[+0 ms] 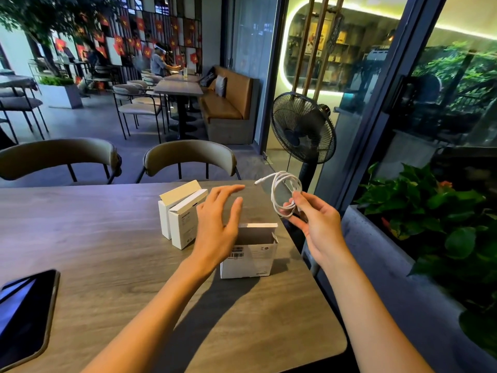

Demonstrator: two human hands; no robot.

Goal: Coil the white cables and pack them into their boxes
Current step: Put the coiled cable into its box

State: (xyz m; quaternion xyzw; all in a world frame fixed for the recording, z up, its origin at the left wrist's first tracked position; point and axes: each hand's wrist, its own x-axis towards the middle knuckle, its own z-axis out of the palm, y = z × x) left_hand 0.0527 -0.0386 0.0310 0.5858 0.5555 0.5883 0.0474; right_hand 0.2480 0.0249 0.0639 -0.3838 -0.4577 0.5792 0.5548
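Note:
My right hand point(313, 227) pinches a white cable point(285, 192) wound into a loose coil, held in the air above the table's right edge, with one plug end sticking out to the left. My left hand point(219, 224) hovers with fingers spread and straight, holding nothing, just left of the coil. Below it an open white box point(248, 258) with a barcode label stands on the table, its lid flap raised. Two more white boxes point(183, 216) stand side by side further back, both with flaps open.
The wooden table point(107, 238) ends close to the right of the boxes. A dark phone point(24, 313) lies at the front left. Two chairs point(188, 160) stand behind the table, a black standing fan point(304, 127) at the right, and green plants point(441, 224) beside a glass wall.

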